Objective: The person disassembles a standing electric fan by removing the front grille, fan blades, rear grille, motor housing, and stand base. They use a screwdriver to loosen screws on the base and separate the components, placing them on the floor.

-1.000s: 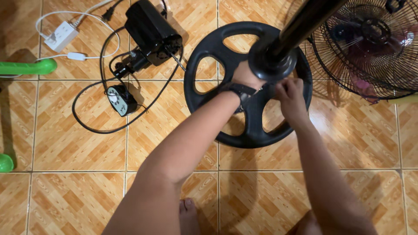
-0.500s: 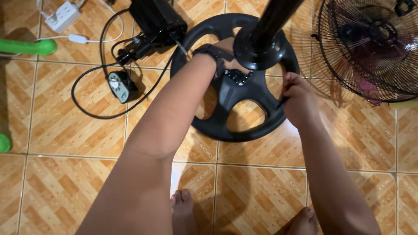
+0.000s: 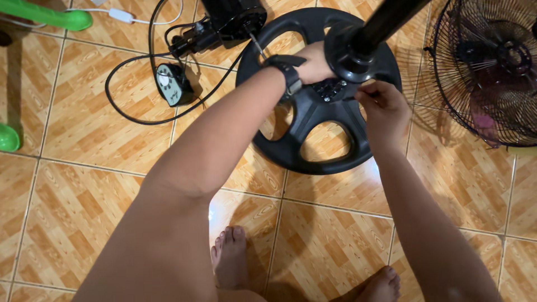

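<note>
Nearest, two bare feet are planted on the glossy orange tiled floor, its wood-grain pattern broken by pale grout lines. Further out lies the round black plastic fan base, matte, with rounded cut-outs between its spokes, and it is now set left of centre in view.

Since a moment ago, the right hand has been brought back from the base's outer rim to the hub, beside the foot of the black pole; its fingers are curled in, but what, if anything, is pinched cannot be told. The left hand, with a dark watch at the wrist, has stayed wrapped against the pole's collar, seemingly steadying it. From this, work on the joint between pole and base is judged to be under way, with small screws visible at the hub.

Farther left, a black motor housing, a small control box and a looping black cord are spread out. At the far right a wire fan guard is seen, and at the far left a green plastic tube.
</note>
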